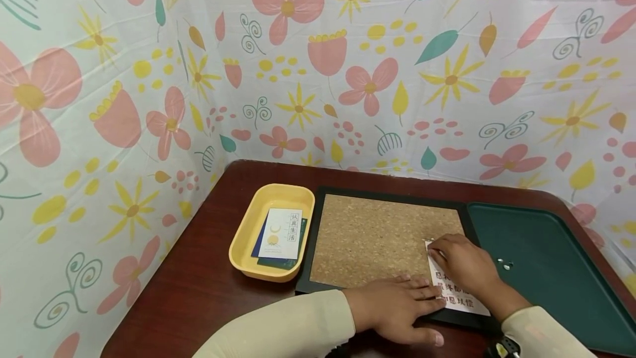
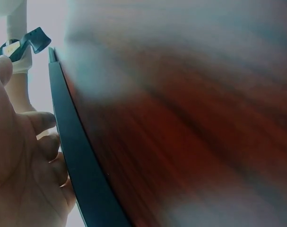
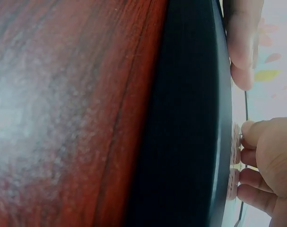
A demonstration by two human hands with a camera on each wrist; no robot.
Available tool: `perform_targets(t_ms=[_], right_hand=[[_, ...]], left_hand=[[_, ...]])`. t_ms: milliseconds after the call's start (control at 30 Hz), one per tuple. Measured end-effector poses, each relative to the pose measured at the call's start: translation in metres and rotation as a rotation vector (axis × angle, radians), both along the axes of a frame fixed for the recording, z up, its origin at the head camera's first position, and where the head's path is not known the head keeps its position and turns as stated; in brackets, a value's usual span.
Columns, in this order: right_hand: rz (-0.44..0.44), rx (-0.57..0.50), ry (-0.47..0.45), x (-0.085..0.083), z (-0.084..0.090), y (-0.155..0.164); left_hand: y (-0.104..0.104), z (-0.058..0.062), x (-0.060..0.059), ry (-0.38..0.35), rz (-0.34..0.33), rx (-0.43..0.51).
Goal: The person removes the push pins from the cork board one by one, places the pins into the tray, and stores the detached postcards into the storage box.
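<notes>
My left hand (image 1: 397, 305) lies flat, fingers spread, across the front edge of a black-framed cork board (image 1: 382, 236), fingertips touching a white card with red characters (image 1: 462, 301). The card lies at the board's right side, slightly slanted. At its upper end, my right hand (image 1: 464, 264) has curled fingers and pinches what looks like a small pin near the card's top left corner; the fingers mostly hide it. In the right wrist view, the right hand (image 3: 275, 163) meets the card's face. The left hand (image 2: 20, 151) appears beside the frame edge in the left wrist view.
Left of the board stands a yellow tray (image 1: 238, 247) holding stacked cards (image 1: 280, 233), a white one uppermost. A dark green tray (image 1: 551, 275) sits to the right, with small shiny pieces (image 1: 504, 263) on it. The brown table (image 1: 199, 269) meets a flowered cloth behind.
</notes>
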State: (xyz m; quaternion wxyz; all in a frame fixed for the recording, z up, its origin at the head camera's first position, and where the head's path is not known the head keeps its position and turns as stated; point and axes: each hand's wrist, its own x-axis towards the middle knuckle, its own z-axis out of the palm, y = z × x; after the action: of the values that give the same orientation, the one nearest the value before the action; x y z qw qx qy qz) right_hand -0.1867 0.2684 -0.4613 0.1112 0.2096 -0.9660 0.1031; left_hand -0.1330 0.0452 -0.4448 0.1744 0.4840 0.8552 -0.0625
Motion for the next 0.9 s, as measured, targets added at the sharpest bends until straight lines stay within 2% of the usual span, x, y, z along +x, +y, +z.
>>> perform_targets(t_ms=[233, 567, 900], right_hand=[[-0.01, 0.013, 0.0, 0.0001, 0.0007, -0.0021], [-0.015, 0.036, 0.029, 0.0003, 0.002, -0.0044], [-0.042, 0.049, -0.055, -0.001, 0.0067, -0.0077]], left_hand=[[0.0038, -0.0015, 0.0003, 0.019, 0.013, -0.005], [0.0057, 0.0003, -0.0026, -0.016, 0.014, -0.022], [0.0067, 0.0016, -0.0055, -0.063, 0.009, -0.032]])
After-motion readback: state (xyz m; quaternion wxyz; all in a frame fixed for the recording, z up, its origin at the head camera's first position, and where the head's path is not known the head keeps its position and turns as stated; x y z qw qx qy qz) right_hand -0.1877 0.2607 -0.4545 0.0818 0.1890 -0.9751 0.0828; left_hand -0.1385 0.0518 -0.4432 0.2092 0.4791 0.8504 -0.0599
